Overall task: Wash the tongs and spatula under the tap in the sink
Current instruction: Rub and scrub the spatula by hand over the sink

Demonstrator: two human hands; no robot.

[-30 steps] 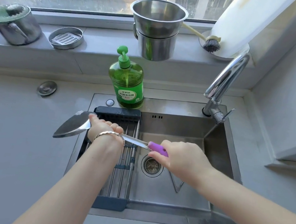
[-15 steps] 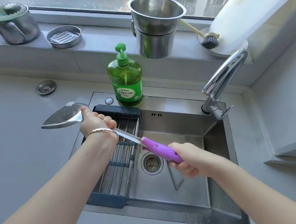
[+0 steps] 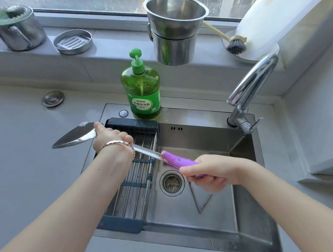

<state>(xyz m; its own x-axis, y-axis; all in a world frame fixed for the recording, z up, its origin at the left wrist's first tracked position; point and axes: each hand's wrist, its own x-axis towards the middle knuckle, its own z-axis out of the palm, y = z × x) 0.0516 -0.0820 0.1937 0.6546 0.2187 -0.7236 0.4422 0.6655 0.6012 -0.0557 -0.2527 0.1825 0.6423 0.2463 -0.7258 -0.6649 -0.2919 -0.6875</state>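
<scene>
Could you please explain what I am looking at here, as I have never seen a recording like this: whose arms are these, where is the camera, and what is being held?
There is no machine here: these are a person's two bare arms. All the pictures come from one camera worn on the person's head, looking forward and down. The left hand grips the metal neck of a spatula, and the right hand grips its purple handle. It is held across a steel sink, with the blade out over the counter. A V-shaped metal piece, probably the tongs, lies on the sink floor. A drying rack spans the sink's left side, the tap stands at the back right, and a green soap bottle stands on the rim behind.
</scene>
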